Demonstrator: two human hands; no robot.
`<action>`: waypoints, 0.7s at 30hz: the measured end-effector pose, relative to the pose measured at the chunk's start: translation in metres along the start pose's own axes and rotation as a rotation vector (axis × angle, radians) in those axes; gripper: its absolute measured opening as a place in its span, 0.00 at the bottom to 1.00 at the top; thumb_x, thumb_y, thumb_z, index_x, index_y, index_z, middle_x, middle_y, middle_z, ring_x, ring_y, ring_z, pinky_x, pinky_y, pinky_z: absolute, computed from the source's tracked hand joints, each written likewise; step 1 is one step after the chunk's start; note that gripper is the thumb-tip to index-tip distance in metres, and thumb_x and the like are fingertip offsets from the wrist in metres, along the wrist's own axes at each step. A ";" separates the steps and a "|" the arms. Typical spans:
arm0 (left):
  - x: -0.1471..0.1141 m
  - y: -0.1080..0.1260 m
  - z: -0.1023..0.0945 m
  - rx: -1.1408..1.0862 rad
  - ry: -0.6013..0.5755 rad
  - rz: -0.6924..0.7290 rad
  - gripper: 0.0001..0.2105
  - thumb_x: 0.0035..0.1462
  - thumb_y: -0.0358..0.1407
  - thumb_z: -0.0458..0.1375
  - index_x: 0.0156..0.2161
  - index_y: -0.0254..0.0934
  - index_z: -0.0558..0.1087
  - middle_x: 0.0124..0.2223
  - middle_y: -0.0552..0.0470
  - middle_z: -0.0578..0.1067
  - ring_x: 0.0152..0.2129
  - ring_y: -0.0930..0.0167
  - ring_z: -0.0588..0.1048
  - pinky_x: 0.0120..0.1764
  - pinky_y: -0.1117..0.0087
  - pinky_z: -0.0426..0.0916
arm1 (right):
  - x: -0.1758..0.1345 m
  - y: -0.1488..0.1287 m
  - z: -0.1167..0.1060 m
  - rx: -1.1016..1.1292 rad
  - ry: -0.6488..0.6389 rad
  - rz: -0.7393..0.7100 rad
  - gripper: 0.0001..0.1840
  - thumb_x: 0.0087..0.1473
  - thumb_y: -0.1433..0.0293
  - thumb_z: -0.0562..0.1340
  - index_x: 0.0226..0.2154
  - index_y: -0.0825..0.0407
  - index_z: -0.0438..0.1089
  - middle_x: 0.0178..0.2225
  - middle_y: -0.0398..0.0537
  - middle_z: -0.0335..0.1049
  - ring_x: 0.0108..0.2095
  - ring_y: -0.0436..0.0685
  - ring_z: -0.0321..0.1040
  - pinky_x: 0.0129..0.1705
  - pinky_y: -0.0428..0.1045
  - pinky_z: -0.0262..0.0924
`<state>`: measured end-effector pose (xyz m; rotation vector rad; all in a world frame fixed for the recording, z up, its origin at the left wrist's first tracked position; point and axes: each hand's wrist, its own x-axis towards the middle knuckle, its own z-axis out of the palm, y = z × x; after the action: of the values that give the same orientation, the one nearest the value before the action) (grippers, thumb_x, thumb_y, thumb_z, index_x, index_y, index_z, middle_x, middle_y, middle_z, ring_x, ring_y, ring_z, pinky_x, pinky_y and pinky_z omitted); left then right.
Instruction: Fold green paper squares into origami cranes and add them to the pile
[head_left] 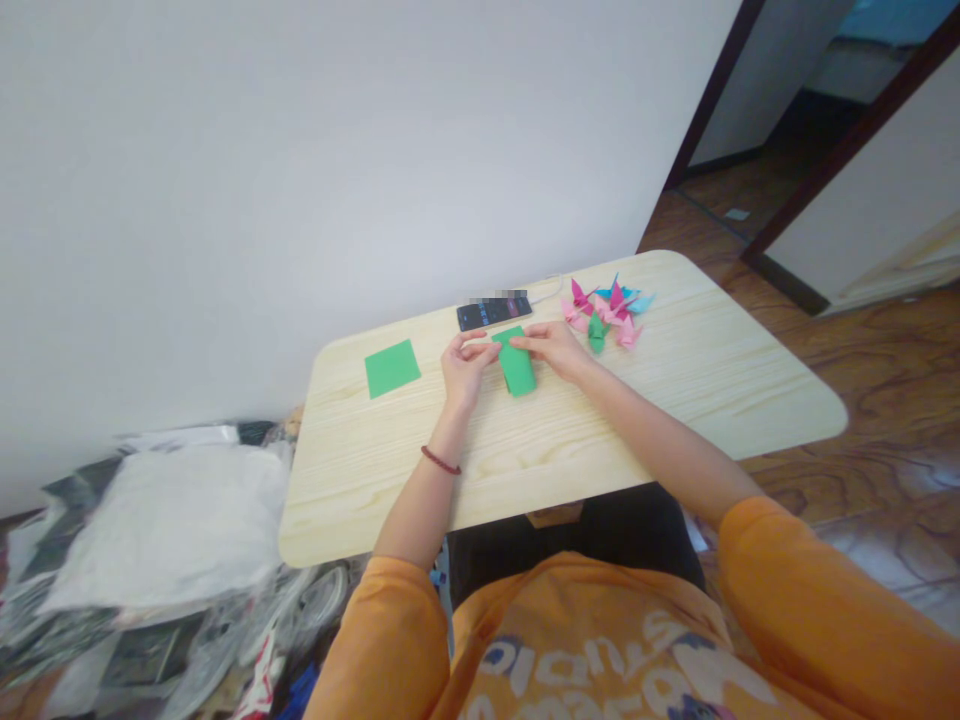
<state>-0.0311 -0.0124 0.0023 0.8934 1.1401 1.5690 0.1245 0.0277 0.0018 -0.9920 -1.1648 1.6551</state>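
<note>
Both our hands are at work on one piece. Folded green paper [519, 374]: a narrow strip, long axis running from the counter's far edge toward its near edge, near end leaning slightly right; position, mid-length of the counter [720, 375], closer to the far edge. Layers part a little at its near end.

Left hand [466, 362]: thumb and forefinger nearly together, pinching the strip's left side toward its far end; remaining fingers loosely curled. Right hand [555, 348]: fingertips together, gripping the far end from the right.

Just beyond our hands we record a phone [493, 312], screen lit, along the far edge, with a pale cable [551, 290]. Near our right hand, toward the far right corner: a cluster of paper cranes [615, 312], pink, magenta, blue and green. Well left, toward the far left corner: a flat green square [392, 368]. We note a wall beyond the far edge; the widest room for moving lies toward the right end.
</note>
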 end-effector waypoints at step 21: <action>-0.001 -0.009 0.004 -0.159 0.234 -0.016 0.22 0.32 0.33 0.72 0.31 0.38 0.64 0.22 0.59 0.74 0.21 0.76 0.74 0.36 0.71 0.71 | 0.002 0.011 0.004 -0.470 -0.009 -0.225 0.26 0.49 0.47 0.60 0.17 0.52 0.61 0.16 0.39 0.54 0.22 0.48 0.50 0.24 0.46 0.43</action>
<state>-0.0252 -0.0113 -0.0048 0.6060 1.1613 1.7584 0.1183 0.0264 -0.0083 -1.0886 -1.6513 1.2336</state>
